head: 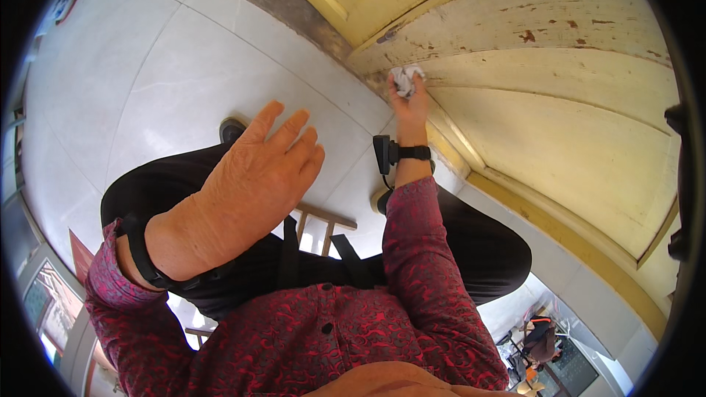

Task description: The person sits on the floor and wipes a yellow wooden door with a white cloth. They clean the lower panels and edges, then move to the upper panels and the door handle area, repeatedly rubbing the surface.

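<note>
My right hand is shut on a crumpled, pale grey-white cloth or paper wad, held against the lower corner of a yellow painted wooden door with worn, flaking paint. A black device is strapped to that wrist. My left hand hovers above my knee and the floor with its fingers slightly spread, holding nothing; a black band circles its wrist. Part of the cloth is hidden by my right fingers.
Pale floor tiles lie ahead, bordered by a stained door sill. Beneath me shows part of a wooden stool. A yellow frame edge runs along the right. Assorted items stand at the lower right.
</note>
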Motion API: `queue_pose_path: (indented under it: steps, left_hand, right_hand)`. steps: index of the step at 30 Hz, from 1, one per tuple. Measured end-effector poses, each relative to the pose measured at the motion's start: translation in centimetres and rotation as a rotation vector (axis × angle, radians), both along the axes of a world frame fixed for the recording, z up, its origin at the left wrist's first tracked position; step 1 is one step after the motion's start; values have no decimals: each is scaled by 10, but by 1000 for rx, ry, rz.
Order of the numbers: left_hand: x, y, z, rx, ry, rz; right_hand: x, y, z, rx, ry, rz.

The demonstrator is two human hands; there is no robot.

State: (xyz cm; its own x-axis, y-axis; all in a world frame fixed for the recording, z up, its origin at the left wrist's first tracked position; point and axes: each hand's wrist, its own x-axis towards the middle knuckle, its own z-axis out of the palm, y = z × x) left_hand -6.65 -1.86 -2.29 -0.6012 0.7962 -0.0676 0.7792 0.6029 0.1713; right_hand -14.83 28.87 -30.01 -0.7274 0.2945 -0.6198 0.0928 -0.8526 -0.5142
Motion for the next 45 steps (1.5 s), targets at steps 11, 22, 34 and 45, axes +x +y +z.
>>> queue_pose_path:
  steps: [11, 22, 34, 45]
  left_hand:
    - [0, -1, -2, -31, -31, 26]
    - [8, -10, 0, -17, 11, -4]
    - [11, -17, -7, 13, 24, 2]
    - [9, -17, 8, -16, 0, 10]
  right_hand:
    - [1, 41, -111, 251, -87, 254]
    - [15, 62, 63, -141, 93, -109]
    - [34, -19, -87, -250, -406, 37]
    - [-26, -64, -104, -359, -333, 41]
